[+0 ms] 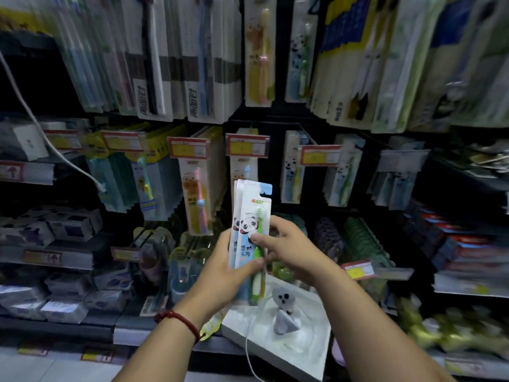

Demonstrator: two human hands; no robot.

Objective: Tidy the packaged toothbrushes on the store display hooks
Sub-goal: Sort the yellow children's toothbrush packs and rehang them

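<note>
Holding toothbrush packs (249,224) upright before the display (203,78).
Gripping with left hand (220,274), fingers curled round; pinching with right hand (286,246).

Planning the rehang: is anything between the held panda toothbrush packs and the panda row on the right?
Nothing visible crosses the gap. The left hand and right hand hold the panda toothbrush packs; only the price tag sits in front of the hanging panda row.

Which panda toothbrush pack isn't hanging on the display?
The green-brush panda pack, gripped upright by the left hand and right hand; the other panda packs hang to its upper right.
</note>
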